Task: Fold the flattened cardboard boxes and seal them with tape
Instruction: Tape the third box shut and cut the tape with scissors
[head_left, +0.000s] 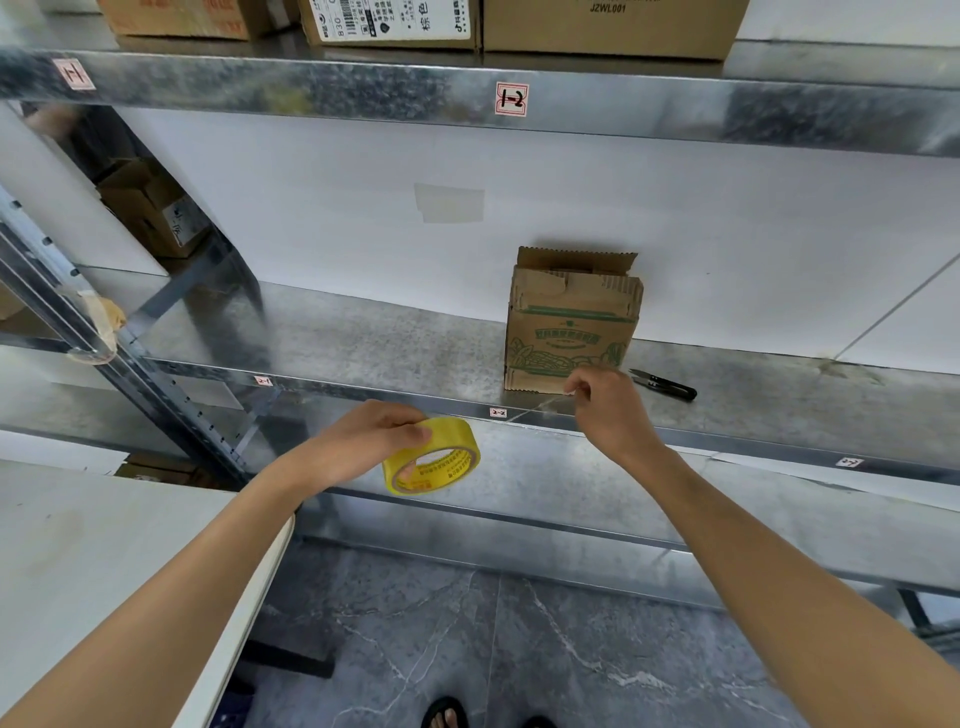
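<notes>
A small brown cardboard box (569, 322) with green print stands upright on the metal shelf (363, 343), its top flaps partly raised. My left hand (363, 441) grips a yellow roll of tape (434, 457) in front of the shelf edge. My right hand (608, 405) pinches the free end of a clear tape strip (535, 408) that stretches from the roll toward the base of the box.
Small black scissors (665, 385) lie on the shelf right of the box. Larger cardboard boxes (613, 26) sit on the upper shelf. A white table (104, 545) stands at the lower left. A sandalled foot (444, 714) shows on the grey marble floor.
</notes>
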